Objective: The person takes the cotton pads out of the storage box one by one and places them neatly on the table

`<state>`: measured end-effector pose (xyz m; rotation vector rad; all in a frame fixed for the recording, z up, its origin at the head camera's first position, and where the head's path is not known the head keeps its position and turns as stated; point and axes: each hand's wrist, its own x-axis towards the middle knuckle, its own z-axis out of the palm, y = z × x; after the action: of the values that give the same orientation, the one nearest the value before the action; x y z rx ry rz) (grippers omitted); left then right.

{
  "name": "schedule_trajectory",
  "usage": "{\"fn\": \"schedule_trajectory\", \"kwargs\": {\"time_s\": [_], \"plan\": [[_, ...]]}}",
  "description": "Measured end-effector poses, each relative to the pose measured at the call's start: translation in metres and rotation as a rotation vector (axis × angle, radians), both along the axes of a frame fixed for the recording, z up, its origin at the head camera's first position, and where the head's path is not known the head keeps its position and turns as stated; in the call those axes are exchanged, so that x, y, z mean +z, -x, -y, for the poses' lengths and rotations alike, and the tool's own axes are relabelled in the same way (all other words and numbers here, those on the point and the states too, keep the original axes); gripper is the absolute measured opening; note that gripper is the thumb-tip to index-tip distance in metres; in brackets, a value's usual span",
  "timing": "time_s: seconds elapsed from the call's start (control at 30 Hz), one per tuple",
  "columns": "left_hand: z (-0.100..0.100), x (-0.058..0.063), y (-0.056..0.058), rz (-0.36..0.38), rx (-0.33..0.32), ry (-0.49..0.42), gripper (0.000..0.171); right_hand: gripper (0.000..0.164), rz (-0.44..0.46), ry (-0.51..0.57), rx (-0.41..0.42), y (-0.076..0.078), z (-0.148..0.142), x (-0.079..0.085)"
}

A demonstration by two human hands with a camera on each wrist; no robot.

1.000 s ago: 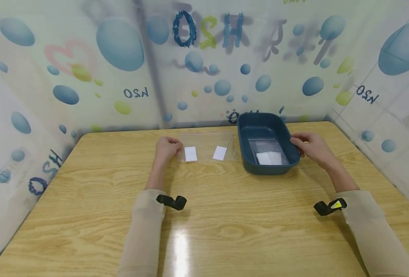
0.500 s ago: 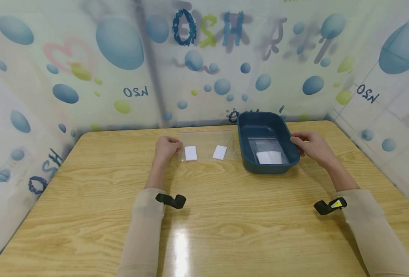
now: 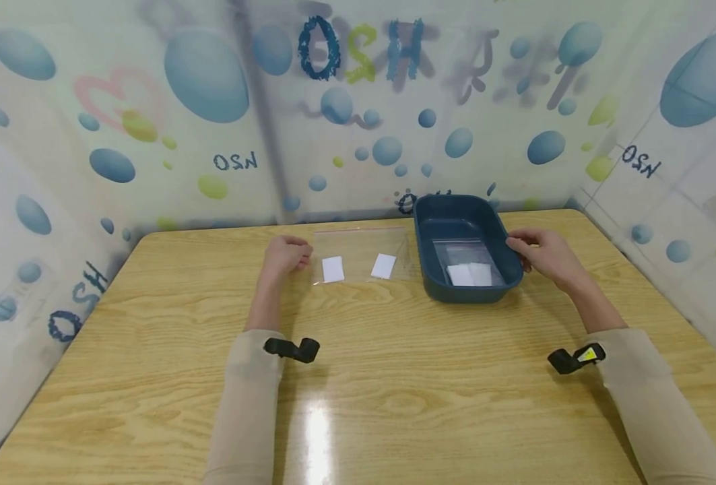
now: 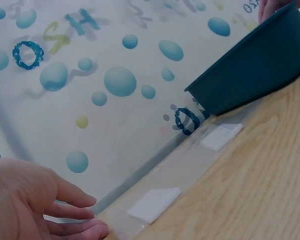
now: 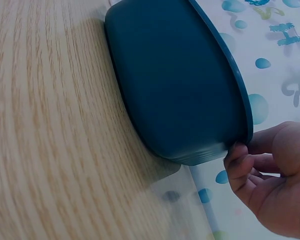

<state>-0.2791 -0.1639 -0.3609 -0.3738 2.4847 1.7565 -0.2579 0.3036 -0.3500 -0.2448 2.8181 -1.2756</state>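
Closest to you: a bright glare streak (image 3: 317,438) on the light wood-grain tabletop (image 3: 418,377). Your two beige long sleeves come in from the bottom edge, left sleeve (image 3: 245,411) and right sleeve (image 3: 655,404). Each has a small black wrist camera at the cuff, left wrist camera (image 3: 294,349) and right wrist camera (image 3: 578,358); the right one carries a yellow patch.

Further out, a clear flat plastic bag (image 3: 358,246) lies crosswise on the tabletop. Two white rectangular flat pieces show within its outline: left piece (image 3: 333,269) near its left end, right piece (image 3: 384,266) toward the other end. They're well apart.

Your left hand (image 3: 287,254) is just beside the bag's left end. Fingers loosely bent, thumb apart from them, nothing held. Can't tell if the fingertips touch the plastic.

A dark teal-blue plastic bin (image 3: 463,294) with rounded corners sits on the tabletop, just right of the bag. In it: a second clear plastic bag (image 3: 457,250) with white flat pieces (image 3: 469,275) at its near end.

Your right hand (image 3: 545,254) is at the bin's right side, fingers and thumb pinching the rim.

Behind it all: a pale wall (image 3: 170,162) printed with blue bubbles, yellow-green spots and mirror-reversed lettering.
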Motion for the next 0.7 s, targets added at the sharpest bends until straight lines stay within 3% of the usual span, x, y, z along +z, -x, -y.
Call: {"fn": "schedule_trajectory", "kwargs": {"time_s": [0.17, 0.33, 0.7], "plan": [[0.005, 0.007, -0.004, -0.027, -0.032, -0.060, 0.039, 0.047, 0.015, -0.002, -0.001, 0.004, 0.000, -0.001], [0.004, 0.016, -0.007, -0.033, -0.041, -0.060, 0.039, 0.047, 0.013, 0.001, 0.002, 0.005, 0.001, 0.000], [-0.011, 0.031, -0.009, -0.062, -0.080, -0.099, 0.038, 0.047, 0.001, 0.016, 0.008, 0.000, 0.001, 0.000]]}}
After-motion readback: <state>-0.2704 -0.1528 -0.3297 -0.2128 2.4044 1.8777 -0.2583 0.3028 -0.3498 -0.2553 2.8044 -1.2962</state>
